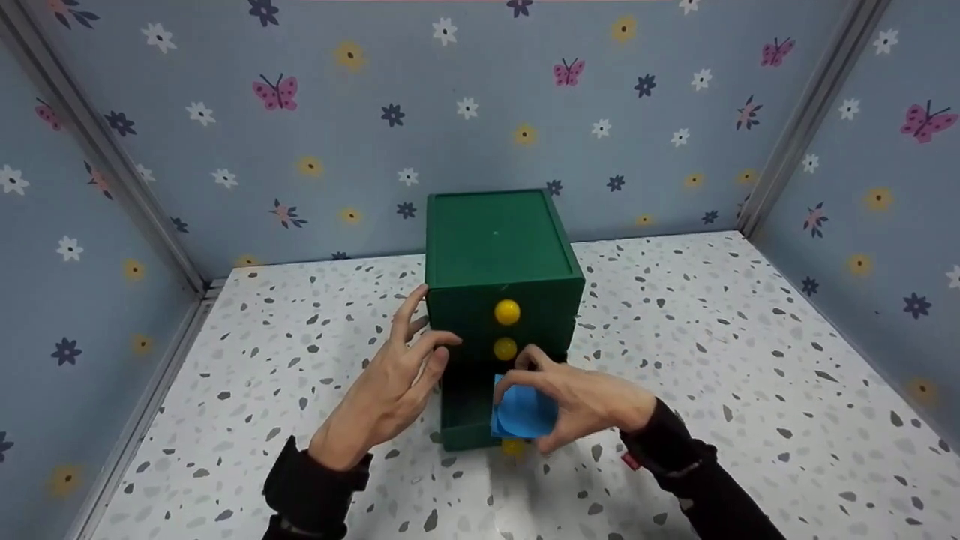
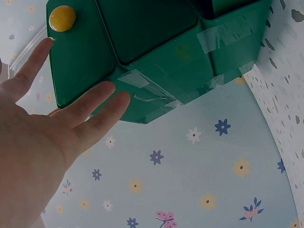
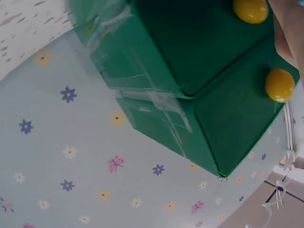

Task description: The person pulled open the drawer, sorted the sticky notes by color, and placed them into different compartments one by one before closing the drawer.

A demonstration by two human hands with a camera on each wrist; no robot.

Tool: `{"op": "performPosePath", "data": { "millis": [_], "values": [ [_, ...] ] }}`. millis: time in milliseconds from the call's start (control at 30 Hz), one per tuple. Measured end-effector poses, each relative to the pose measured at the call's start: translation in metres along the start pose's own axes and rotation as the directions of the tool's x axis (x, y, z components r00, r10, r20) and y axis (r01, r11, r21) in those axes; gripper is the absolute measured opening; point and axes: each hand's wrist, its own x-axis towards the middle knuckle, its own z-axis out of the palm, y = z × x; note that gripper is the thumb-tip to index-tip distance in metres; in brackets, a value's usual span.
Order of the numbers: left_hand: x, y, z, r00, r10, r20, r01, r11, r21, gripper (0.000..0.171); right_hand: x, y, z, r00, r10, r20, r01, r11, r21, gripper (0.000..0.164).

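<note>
A green drawer cabinet (image 1: pixel 502 240) with round yellow knobs (image 1: pixel 507 311) stands on the speckled surface. Its bottom drawer (image 1: pixel 469 437) is pulled out. Over the right part of that drawer, my right hand (image 1: pixel 585 397) grips a flat-sided blue object (image 1: pixel 525 414), perhaps a note pad, between thumb and curled fingers. My left hand (image 1: pixel 390 382) is at the cabinet's left side, fingers spread and holding nothing; one fingertip reaches the top front corner. In the left wrist view, its fingers (image 2: pixel 102 107) lie along the cabinet's side. The drawer's right interior is hidden by the blue object.
Clear tape (image 2: pixel 147 85) runs across the cabinet's sides. Flower-patterned panels (image 1: pixel 465 112) enclose the white speckled tabletop (image 1: pixel 300 300) behind and on both sides. A small red tag (image 1: pixel 631 460) shows beside the right cuff.
</note>
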Motion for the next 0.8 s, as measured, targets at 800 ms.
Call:
{"op": "performPosePath", "data": {
  "millis": [800],
  "values": [
    [0.0,0.0,-0.001,1.0,0.011,-0.004,-0.011,1.0,-0.002,0.024,0.024,0.017,0.031,0.977,0.017,-0.212,-0.072,0.965,-0.253,0.038]
  ]
}}
